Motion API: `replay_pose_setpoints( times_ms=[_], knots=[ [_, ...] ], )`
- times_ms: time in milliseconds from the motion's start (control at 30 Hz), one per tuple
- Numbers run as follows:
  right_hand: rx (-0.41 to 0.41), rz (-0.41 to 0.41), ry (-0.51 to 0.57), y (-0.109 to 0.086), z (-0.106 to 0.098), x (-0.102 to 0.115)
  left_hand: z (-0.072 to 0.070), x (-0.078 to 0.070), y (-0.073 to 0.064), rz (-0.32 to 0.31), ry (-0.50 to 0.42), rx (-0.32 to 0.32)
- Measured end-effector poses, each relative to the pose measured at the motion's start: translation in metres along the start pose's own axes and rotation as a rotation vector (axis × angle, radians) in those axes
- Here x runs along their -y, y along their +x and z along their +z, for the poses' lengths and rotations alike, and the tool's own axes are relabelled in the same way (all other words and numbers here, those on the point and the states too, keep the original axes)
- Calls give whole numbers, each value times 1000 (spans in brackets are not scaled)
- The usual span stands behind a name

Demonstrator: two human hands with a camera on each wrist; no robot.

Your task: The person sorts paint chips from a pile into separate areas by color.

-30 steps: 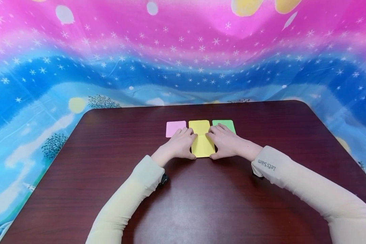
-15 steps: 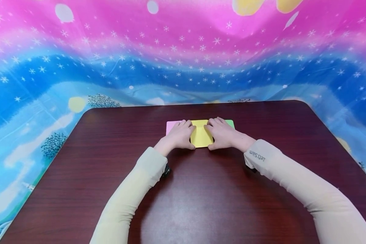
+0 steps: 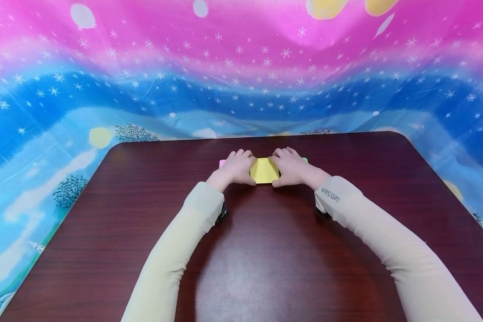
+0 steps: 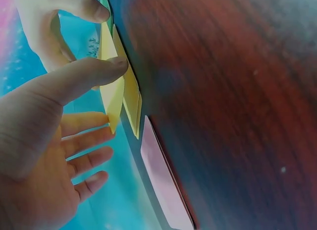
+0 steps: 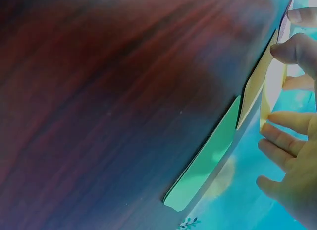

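A thin yellow square card (image 3: 264,171) with rounded corners is held by both hands near the far side of the table. My left hand (image 3: 236,167) pinches its left edge between thumb and fingers, and my right hand (image 3: 291,167) pinches the right edge. Under it, apart by a small gap in the left wrist view, lies another yellow card (image 4: 131,98). On the left lies a pink card (image 4: 164,175), mostly behind my left hand in the head view. A green card (image 5: 204,163) lies to the right, largely covered by my right hand from above.
The dark reddish wooden table (image 3: 261,259) has rounded far corners, and its far edge is just beyond the cards. Behind it hangs a pink and blue printed cloth (image 3: 241,80) with snowflakes.
Both hands have carried the yellow card away from me, over the lying yellow card, which it now hides in the head view. The hands cover more of the pink and green cards.
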State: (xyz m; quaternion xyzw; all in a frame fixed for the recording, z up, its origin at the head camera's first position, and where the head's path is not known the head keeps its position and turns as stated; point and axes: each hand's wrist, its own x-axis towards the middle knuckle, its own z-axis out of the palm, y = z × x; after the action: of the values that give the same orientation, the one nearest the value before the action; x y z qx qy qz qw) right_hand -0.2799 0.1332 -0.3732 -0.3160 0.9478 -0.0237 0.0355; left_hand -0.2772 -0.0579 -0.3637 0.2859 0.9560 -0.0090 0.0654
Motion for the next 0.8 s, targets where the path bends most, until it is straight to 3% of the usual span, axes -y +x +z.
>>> replay_pose_setpoints(
  times_ms=[367, 800],
  knots=[
    [-8, 7, 62, 9, 0, -9, -1, 6, 11, -37, -88, 23],
    [61, 37, 106, 15, 3, -13, 2, 8, 19, -65, -113, 64]
  ],
)
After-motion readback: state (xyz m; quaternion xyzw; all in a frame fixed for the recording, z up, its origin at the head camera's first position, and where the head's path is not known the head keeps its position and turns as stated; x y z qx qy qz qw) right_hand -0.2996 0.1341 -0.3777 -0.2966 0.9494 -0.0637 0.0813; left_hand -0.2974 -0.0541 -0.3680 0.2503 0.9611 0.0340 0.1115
